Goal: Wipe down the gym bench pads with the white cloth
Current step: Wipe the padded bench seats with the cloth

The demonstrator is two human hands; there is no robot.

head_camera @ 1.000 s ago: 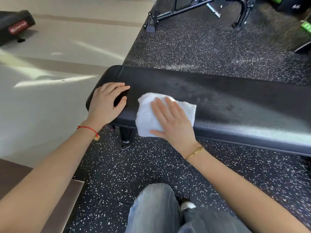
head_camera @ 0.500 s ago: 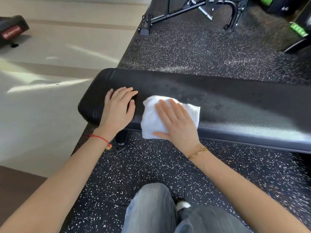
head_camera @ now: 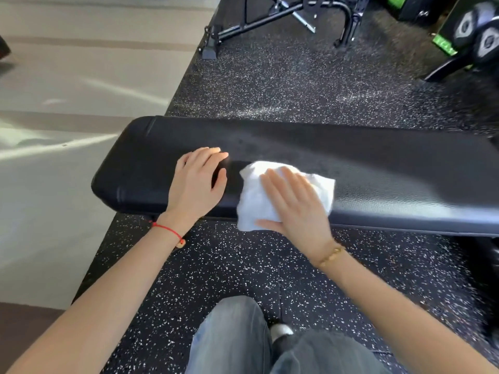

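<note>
Black equipment frame and dumbbells on speckled rubber floor

Bright daylight from left; floor glare; edges blurred, warped.

Bench: left hand flat on top; cloth just right of it, under right hand.
</note>
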